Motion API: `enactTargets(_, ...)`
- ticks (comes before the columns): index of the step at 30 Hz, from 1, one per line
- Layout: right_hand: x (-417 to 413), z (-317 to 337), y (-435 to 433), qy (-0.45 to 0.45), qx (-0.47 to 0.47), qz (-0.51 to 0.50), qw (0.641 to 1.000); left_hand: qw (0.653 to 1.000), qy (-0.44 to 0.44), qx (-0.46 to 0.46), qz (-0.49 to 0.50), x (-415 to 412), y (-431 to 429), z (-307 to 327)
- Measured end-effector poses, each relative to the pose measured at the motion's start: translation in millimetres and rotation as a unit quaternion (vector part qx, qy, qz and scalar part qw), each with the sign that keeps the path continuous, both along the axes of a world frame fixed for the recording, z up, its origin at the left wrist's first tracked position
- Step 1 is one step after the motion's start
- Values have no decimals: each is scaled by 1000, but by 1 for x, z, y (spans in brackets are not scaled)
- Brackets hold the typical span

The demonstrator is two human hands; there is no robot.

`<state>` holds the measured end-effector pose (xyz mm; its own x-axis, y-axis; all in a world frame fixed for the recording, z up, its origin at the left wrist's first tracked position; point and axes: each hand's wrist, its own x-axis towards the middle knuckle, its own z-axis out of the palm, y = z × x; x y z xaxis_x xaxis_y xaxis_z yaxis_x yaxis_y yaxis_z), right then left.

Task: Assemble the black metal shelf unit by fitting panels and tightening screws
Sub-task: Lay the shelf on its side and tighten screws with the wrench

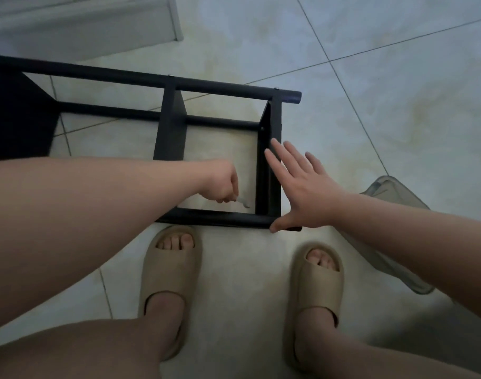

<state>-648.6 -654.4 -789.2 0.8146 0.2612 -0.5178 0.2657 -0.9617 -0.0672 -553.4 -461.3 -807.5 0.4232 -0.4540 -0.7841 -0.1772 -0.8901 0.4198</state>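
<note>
Pale glossy floor tiles (pixel 398 77) carry the black shelf frame (pixel 228 88), on its side just ahead of my feet: round tubes, flat matte panels. My left hand (pixel 220 184) is curled tight round a small silvery tool (pixel 243 202) inside the end bay; my right hand (pixel 307 192) lies spread flat on the end panel (pixel 272 119), thumb on the near tube (pixel 220 216). Risk: painted metal may skid on slick tile under torque, or the thin tool may slip off its screw.

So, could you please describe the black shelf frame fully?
The black shelf frame lies on its side on the tiled floor: matte metal, round tubes lengthwise, flat panels across, small screws at joints. The right hand rests flat on the end panel, thumb on the near tube; the left hand holds a silvery tool inside it.
</note>
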Motion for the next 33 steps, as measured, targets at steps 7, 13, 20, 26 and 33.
enactTargets(7, 15, -23, -14, -5, 1, 65, 998, 990, 81, -86, 82, 19, -8, -45)
enactTargets(13, 11, -34, -19, -26, 40, 73, 996, 966, 144, -136, 169, 16, -7, -65)
enactTargets(20, 10, -34, -19, -37, 49, 60, 996, 930, 232, -194, 207, 1, -12, -56)
enactTargets(26, 11, -38, -20, -34, 76, 54, 995, 862, 336, -218, 312, -8, -19, -53)
enactTargets(33, 11, -39, -20, -31, 87, 48, 995, 868, 318, -177, 339, -11, -20, -57)
